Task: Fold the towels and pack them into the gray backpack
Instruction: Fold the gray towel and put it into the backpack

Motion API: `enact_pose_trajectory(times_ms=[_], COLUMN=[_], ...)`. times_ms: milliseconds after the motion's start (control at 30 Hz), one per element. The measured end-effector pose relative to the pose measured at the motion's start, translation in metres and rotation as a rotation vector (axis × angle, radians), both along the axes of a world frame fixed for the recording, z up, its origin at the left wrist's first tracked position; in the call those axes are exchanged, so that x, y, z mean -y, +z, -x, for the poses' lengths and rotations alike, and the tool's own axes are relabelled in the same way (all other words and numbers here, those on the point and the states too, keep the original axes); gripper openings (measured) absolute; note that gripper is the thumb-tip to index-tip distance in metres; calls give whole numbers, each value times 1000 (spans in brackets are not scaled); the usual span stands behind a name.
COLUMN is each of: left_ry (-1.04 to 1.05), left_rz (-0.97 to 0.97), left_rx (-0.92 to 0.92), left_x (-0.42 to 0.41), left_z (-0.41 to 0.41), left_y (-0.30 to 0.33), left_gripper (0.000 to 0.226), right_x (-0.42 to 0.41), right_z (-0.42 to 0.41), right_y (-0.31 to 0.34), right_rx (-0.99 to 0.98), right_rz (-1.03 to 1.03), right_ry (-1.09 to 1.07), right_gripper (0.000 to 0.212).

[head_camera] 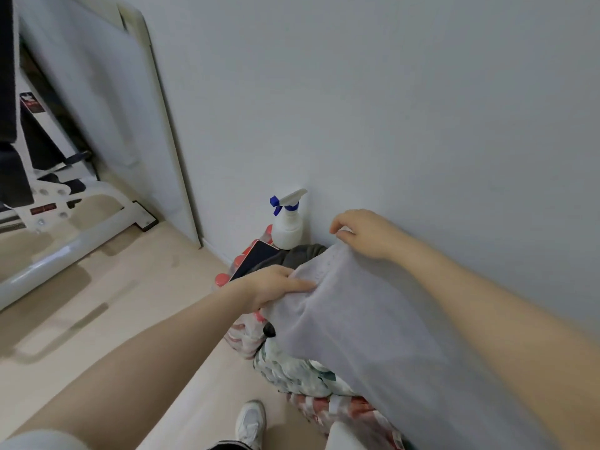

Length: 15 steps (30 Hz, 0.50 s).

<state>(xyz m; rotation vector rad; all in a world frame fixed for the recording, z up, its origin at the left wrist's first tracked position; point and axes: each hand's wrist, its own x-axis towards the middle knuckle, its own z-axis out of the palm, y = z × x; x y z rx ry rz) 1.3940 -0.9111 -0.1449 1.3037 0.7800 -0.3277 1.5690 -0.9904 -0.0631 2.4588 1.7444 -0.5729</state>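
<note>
Both your left hand (272, 287) and right hand (363, 233) grip the gray towel (373, 319); beyond stand a spray bottle (287, 224) and phone (256, 258).

Pale grey cloth towel (373, 323): soft, matt, fine textured weave, loose folds. Dark grey fabric backpack (293, 254): matt, creased. White plastic spray bottle (287, 228): smooth, slight sheen; blue plastic trigger. Dark flat tablet (256, 258): glossy, smooth screen. Light beige wood-look floor (97, 319): smooth, faintly reflective. White wall (389, 108): matt, even. White metal frame tube (65, 251): painted, glossy. White shoe (250, 422): matt.
</note>
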Motion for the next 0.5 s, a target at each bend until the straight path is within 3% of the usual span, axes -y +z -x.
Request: enact_pose_trajectory(times_ms=[100,200,267,367,500], left_ry=[137,116,55,-4,-17], left_rz=[-268,-534,-636,-728,-720], left_rx=[246,366,403,414,381], left_x=[-7,-16,-18,-13,-12], left_z=[-7,-6,-3,-1,-1], left_y=[29,50,59,62,63], left_gripper=[10,18,11,14,23], right_x=[-19,-31,-34,-34,-17], right_z=[7,13,12,2,-21], right_y=[11,27,32,34,51], right_rx=[-258,-516,-563,-327,225], right_rz=[-51,-18,36,32,114], right_ry=[-4,42,76,163,247], right_gripper=[39,56,51,26,17])
